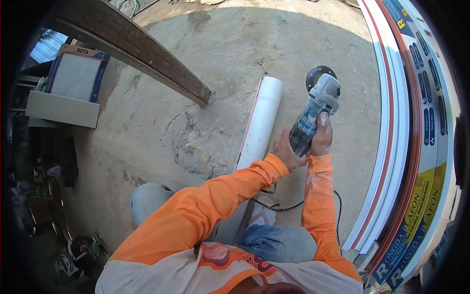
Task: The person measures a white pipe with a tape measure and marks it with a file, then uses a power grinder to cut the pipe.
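Note:
An angle grinder [313, 110] with a grey head and a dusty blue-and-black body is in both my hands, its dark disc [320, 77] pointing away from me. My left hand [288, 149] is wrapped round the rear of the body. Along its right side lies my right hand [322, 136], closed round the body with the thumb on top near the head. Just left of the grinder, a white plastic pipe [262, 117] lies on the concrete floor, apart from the disc. A black cord [284, 208] runs on the floor between my arms.
A brown post [161, 63] stands to the left of the pipe. Long white panels [387, 147] and printed PLAFON boxes [431, 191] line the right side. Boxes [63, 108] sit at far left, with dark clutter below. My sandalled foot [263, 210] is beside the pipe.

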Demonstrator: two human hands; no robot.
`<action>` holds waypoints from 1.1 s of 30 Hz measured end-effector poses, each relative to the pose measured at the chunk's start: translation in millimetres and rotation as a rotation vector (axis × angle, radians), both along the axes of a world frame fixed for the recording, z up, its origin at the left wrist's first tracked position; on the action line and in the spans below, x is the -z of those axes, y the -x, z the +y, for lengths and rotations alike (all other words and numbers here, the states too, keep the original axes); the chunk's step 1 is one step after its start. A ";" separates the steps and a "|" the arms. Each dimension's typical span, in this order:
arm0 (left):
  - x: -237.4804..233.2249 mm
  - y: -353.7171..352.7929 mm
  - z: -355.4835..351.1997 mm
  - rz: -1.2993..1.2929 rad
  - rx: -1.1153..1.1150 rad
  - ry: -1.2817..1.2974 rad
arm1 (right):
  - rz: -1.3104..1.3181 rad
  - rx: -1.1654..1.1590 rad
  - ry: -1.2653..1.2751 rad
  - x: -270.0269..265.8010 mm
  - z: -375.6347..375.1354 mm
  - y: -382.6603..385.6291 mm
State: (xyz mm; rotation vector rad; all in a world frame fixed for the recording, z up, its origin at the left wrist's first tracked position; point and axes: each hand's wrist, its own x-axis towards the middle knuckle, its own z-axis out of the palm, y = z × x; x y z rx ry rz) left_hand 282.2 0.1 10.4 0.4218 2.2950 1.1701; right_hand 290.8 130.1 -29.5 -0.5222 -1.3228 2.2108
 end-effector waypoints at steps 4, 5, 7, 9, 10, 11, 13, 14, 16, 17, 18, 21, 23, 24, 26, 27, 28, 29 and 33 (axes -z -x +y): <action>-4.8 6.5 18.3 0.059 0.053 0.044 | -0.033 0.076 0.142 7.6 17.2 4.2; -4.9 5.3 22.9 0.090 0.045 0.064 | -0.053 0.095 0.186 5.1 19.5 5.0; -1.2 6.5 25.3 0.097 0.036 0.064 | 0.010 0.036 0.262 -1.9 20.8 1.7; 5.5 5.7 24.7 0.091 0.026 0.053 | 0.062 -0.023 0.328 -6.7 20.3 -1.4; 8.5 3.4 23.0 0.077 0.021 0.041 | 0.046 -0.024 0.303 -9.4 18.5 -3.5; 11.2 0.3 22.0 0.061 0.013 0.024 | 0.027 -0.029 0.275 -10.4 16.8 -5.2; 13.1 -2.4 20.6 0.044 0.006 0.005 | -0.033 0.037 0.135 5.7 16.6 0.6; 11.4 -3.1 18.4 0.028 0.006 -0.015 | -0.090 0.109 -0.006 9.9 15.6 1.9; -1.0 1.7 17.1 -0.012 0.027 0.010 | -0.176 0.164 -0.050 -5.3 10.5 5.9; -9.0 0.4 14.8 -0.061 0.031 0.045 | -0.271 0.202 -0.085 -16.8 5.9 4.2; -13.5 0.7 12.0 -0.069 0.044 0.021 | -0.278 0.217 -0.108 -21.0 4.9 3.4; -17.7 5.6 -1.4 -0.209 0.039 0.030 | -0.271 0.107 -0.213 -36.4 -4.8 0.8; -5.8 8.6 -14.1 -0.334 0.050 -0.292 | -0.349 -0.059 -0.183 -59.6 -18.5 -5.2; -1.9 11.0 -19.7 -0.347 0.073 -0.308 | -0.383 -0.135 -0.165 -67.3 -26.5 -5.1; -0.4 17.7 -30.8 -0.286 0.043 -0.565 | -0.473 -0.168 -0.082 -73.4 -40.8 -7.5; -1.8 25.7 -38.5 -0.308 0.073 -0.582 | -0.546 -0.227 0.018 -75.6 -48.3 -6.8; -7.5 37.2 -49.4 -0.433 0.126 -0.528 | -0.562 -0.191 0.012 -75.9 -57.7 -2.6; -12.2 46.3 -59.1 -0.558 0.183 -0.465 | -0.559 -0.142 -0.013 -76.2 -67.6 2.9; -16.3 72.4 -57.4 -0.731 0.276 -0.667 | -0.656 0.060 -0.108 -122.6 -95.4 36.7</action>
